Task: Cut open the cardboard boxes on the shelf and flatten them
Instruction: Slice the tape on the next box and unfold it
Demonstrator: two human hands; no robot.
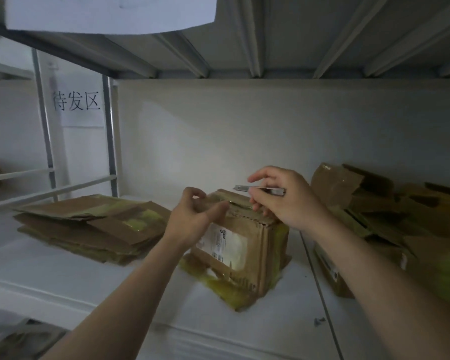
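Plainly, the box (255, 258) stands upright, yellow-taped.

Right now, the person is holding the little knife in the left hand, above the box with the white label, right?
No. The head view shows the little knife in the right hand, above the box with the white label. The left hand is at the box's top, without a knife.

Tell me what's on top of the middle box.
The left hand is at the box's taped top; the right hand holds a cutter above it. The flaps hide the inside.
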